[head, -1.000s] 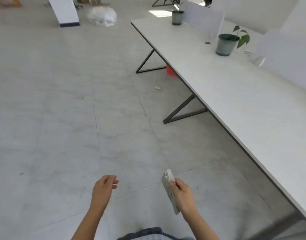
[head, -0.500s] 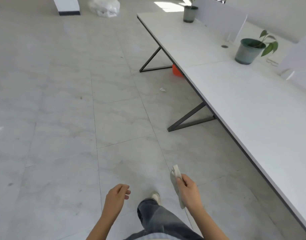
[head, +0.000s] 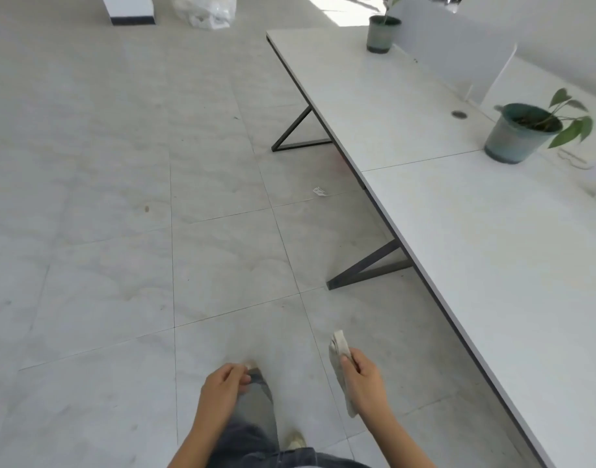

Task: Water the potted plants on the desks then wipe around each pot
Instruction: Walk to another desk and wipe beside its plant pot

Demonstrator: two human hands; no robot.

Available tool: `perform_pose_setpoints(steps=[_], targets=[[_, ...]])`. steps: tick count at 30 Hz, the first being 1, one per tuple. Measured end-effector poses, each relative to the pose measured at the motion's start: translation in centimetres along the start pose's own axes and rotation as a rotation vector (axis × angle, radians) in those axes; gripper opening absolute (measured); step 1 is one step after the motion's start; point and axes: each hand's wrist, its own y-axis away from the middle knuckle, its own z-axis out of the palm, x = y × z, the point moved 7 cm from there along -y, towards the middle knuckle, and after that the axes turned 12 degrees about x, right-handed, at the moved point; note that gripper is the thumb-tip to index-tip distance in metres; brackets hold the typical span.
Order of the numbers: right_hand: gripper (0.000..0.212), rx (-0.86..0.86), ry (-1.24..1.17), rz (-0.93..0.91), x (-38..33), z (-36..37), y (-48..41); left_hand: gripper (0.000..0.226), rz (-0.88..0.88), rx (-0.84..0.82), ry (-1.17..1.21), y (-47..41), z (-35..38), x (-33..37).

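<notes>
My right hand (head: 365, 383) grips a folded pale cloth (head: 340, 358) low over the floor, well short of the desk. My left hand (head: 224, 391) hangs beside it with its fingers loosely curled and nothing in them. A long white desk (head: 458, 214) runs along the right. On it stands a grey-green pot with a leafy plant (head: 519, 135), far ahead of my hands. A second grey pot with a thin stem (head: 381, 33) sits at the desk's far end.
Grey partition panels (head: 455, 45) stand along the desk's back. Dark angled desk legs (head: 367, 268) reach onto the tiled floor. A scrap of litter (head: 320, 191) lies on the floor, and a white plastic bag (head: 205, 10) and a white pillar (head: 127, 8) are far ahead.
I have walked forward along the desk, so both pots appear closer. My leg has swung forward between my hands. The cloth stays in my right hand.
</notes>
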Motion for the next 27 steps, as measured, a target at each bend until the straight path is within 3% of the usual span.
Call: perform_pose_setpoints(steps=[8, 15, 20, 27], targets=[[0.025, 0.060, -0.006, 0.034, -5.7, 2.4, -11.1, 0.023, 0.068, -0.051, -0.031, -11.8, 4.1, 9.5], [0.028, 0.256, -0.092, 0.107, -11.7, 2.9, -19.8, 0.020, 0.238, -0.184, -0.037, -22.4, 8.9, 23.2], [0.025, 0.299, -0.133, 0.214, -11.7, 3.0, -21.3, 0.021, 0.214, -0.361, -0.148, -24.7, 14.0, 24.6], [0.030, 0.507, -0.247, 0.303, -11.5, -1.8, -24.5, 0.021, 0.291, -0.496, -0.256, -26.4, 21.9, 28.8]])
